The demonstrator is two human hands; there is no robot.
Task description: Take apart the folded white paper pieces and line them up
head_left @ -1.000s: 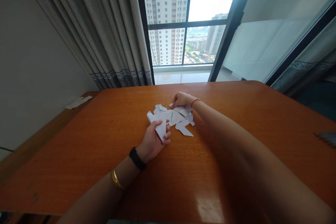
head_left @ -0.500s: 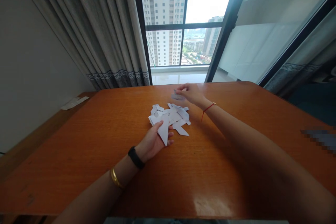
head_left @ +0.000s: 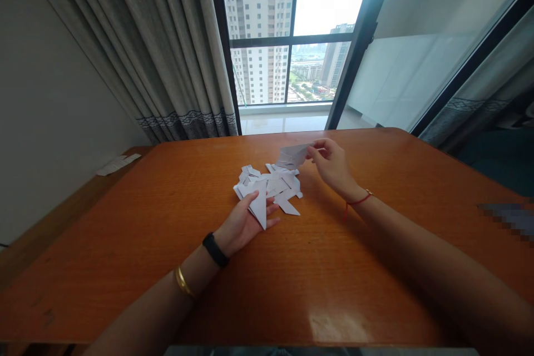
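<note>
Paper pieces (head_left: pixel 275 184): white, angular, creased, overlapping untidily.

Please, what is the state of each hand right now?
Left hand: closed, holding folded white papers.
Right hand: closed, pinching a white paper piece.

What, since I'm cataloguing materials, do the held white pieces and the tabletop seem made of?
White pieces: likely matte paper, given thin edges and crisp corners. Tabletop: glossy brown wood or laminate, showing faint grain and a bright reflection.
</note>
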